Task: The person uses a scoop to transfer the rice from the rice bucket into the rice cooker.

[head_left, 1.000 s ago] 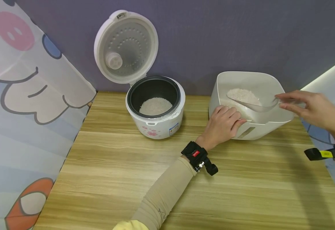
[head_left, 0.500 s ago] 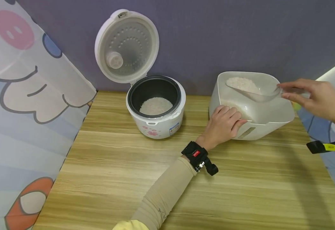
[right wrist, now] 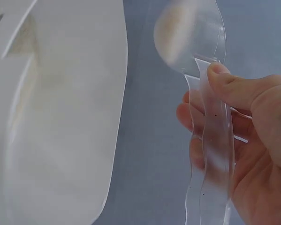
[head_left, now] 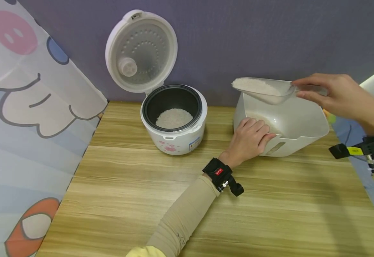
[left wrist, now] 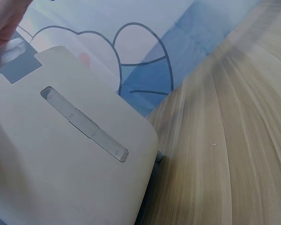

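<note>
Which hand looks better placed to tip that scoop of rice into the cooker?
Probably the right hand: it holds the clear scoop, which carries rice. The left hand, though nearer the rice cooker, grips the white bin by its rim.

The scoop [head_left: 283, 87] is showing clear, glossy plastic—the bin [head_left: 297, 143] smooth, opaque plastic, the tabletop [head_left: 264, 210] streaky-grained wood.

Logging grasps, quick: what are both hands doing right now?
Left hand: closed, gripping the white container by its rim.
Right hand: closed, holding the clear scoop loaded with rice.
</note>
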The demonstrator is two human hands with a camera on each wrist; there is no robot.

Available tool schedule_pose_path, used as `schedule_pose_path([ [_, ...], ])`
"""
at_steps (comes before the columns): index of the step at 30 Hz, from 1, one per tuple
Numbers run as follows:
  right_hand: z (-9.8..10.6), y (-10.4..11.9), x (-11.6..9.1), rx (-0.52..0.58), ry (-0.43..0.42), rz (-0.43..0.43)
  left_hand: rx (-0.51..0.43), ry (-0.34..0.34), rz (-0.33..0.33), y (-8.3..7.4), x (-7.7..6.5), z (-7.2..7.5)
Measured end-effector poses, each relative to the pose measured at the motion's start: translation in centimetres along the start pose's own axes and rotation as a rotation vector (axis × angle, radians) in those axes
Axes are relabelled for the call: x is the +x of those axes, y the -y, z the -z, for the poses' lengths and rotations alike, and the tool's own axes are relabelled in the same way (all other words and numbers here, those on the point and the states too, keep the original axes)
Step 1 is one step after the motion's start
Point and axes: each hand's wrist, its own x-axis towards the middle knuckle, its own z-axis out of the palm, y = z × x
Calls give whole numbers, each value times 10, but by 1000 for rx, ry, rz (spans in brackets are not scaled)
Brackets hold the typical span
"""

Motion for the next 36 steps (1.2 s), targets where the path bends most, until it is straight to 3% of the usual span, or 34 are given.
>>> schedule_pose_path([
  [12,-19,34,44,84,40,91,-4,-30,-2,1,-1,1],
  [22,-30,57,76,82,85,204,-7,-2,3,0,-1,0],
  [36,-41,76,100,10,114,212,-3,-21,1,-1,0,0],
])
